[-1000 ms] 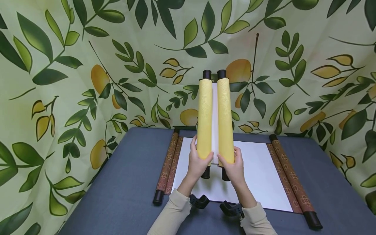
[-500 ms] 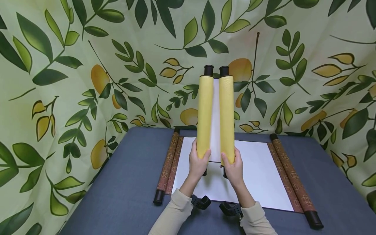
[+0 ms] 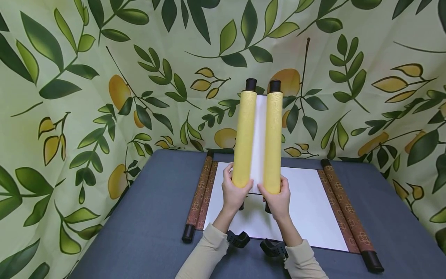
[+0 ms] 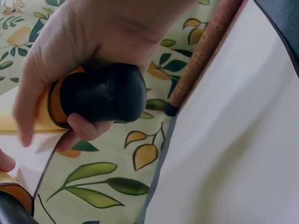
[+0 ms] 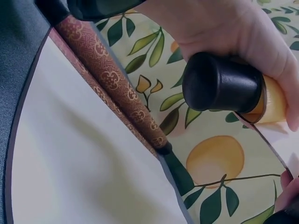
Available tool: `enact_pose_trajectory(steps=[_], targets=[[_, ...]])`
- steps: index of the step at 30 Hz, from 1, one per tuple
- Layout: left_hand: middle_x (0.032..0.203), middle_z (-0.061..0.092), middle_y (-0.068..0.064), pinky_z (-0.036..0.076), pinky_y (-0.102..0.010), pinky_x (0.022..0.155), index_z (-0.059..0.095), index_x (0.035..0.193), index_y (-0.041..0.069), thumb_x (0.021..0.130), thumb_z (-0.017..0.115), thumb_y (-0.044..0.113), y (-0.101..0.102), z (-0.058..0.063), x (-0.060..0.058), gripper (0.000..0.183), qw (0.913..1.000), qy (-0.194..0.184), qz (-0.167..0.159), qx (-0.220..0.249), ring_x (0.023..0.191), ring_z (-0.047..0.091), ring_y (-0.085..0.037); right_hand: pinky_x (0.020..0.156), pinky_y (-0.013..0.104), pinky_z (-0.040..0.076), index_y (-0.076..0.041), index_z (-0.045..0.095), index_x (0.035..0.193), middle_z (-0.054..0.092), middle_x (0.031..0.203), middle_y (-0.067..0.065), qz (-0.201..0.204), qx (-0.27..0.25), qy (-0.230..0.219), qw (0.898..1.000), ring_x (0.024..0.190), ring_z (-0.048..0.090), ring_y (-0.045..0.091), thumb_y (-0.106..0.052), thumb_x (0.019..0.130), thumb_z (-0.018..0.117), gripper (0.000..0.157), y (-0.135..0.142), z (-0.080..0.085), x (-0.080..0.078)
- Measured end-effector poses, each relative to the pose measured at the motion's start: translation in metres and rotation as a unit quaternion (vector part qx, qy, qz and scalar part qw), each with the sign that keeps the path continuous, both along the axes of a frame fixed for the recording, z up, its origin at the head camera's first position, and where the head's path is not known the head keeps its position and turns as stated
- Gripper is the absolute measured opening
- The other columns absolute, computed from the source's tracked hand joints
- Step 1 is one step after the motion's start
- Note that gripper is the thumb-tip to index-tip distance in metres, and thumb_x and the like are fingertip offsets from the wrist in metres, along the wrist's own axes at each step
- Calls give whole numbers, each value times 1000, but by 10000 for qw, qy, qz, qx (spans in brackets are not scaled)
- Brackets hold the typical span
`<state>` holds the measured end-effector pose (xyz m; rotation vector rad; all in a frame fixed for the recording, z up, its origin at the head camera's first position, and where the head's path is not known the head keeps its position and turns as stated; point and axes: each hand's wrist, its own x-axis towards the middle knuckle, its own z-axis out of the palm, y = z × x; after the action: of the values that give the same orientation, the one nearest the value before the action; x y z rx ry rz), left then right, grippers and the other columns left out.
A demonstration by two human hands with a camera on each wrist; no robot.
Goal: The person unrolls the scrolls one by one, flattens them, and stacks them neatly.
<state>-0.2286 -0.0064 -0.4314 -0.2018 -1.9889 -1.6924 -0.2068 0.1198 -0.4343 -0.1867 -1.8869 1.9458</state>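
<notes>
A yellow scroll (image 3: 244, 135) with two rolled ends and black knobs is held up, tilted, above the table. A strip of its white sheet (image 3: 258, 143) shows between the rolls. My left hand (image 3: 235, 192) grips the left roll near its lower end, thumb on the front. The right roll's lower end is gripped by my right hand (image 3: 277, 197) in the same way. In the left wrist view, fingers curl round beside a black knob (image 4: 105, 93). The right wrist view shows another black knob (image 5: 222, 81) under the right hand.
Beneath lies a second scroll, unrolled on the blue-grey table (image 3: 150, 217), its white sheet (image 3: 306, 209) flat. Brown patterned rollers bound it, one at left (image 3: 199, 197) and one at right (image 3: 348, 215). A leaf-patterned cloth (image 3: 174, 77) hangs behind.
The yellow scroll's upper end has shifted slightly to the right, and the gap between its rolls is wider than a second ago. Both hands keep their grip; the scroll below stays put.
</notes>
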Motion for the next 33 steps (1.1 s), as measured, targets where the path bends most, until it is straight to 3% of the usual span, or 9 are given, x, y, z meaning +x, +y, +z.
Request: enact_pose_trajectory(steps=[5, 10, 16, 23, 27, 33], targets=[[93, 67, -19, 46, -23, 65, 53, 122, 2, 72, 79, 13, -1, 0, -1, 58, 9999, -67, 30, -113, 73, 56, -15, 44, 23, 50, 4, 45, 114, 50, 79, -4, -79, -13, 75, 9999, 48, 53, 5, 7, 76, 69, 45, 3, 0, -1], [91, 67, -20, 46, -24, 66, 55, 121, 2, 76, 78, 17, -4, 0, -4, 53, 9998, -122, -91, -148, 74, 57, -15, 51, 26, 56, 4, 45, 115, 49, 85, -3, 102, -174, 84, 9998, 61, 57, 4, 8, 80, 66, 41, 7, -1, -2], [98, 64, -18, 44, -25, 69, 54, 128, 6, 83, 74, 20, -6, 0, -6, 51, 9986, -453, -234, -104, 78, 52, -11, 62, 18, 51, 1, 52, 119, 50, 85, -10, -75, 503, -283, 9983, 74, 52, 2, -6, 82, 72, 43, 13, -2, -4], [97, 68, -20, 44, -25, 69, 55, 129, 1, 81, 74, 16, -4, -5, -7, 53, 9999, 39, 121, 59, 77, 56, -16, 65, 17, 46, 4, 57, 117, 52, 84, -9, -228, 701, -331, 9967, 73, 50, 2, -6, 82, 72, 40, 13, -1, -3], [93, 67, -21, 45, -24, 66, 54, 128, 1, 80, 75, 16, -5, -5, -8, 54, 9993, 206, 290, 92, 75, 57, -17, 64, 17, 46, 5, 54, 122, 51, 86, -8, -334, 601, -181, 9975, 73, 49, 1, -4, 84, 68, 41, 11, -1, -2], [89, 66, -21, 46, -23, 61, 53, 126, 3, 74, 79, 15, -10, -1, -8, 59, 9995, -57, 137, 275, 71, 54, -10, 62, 14, 50, 6, 46, 132, 54, 91, -18, -159, 54, 50, 9998, 78, 53, -2, 3, 85, 61, 49, 11, -3, -4]])
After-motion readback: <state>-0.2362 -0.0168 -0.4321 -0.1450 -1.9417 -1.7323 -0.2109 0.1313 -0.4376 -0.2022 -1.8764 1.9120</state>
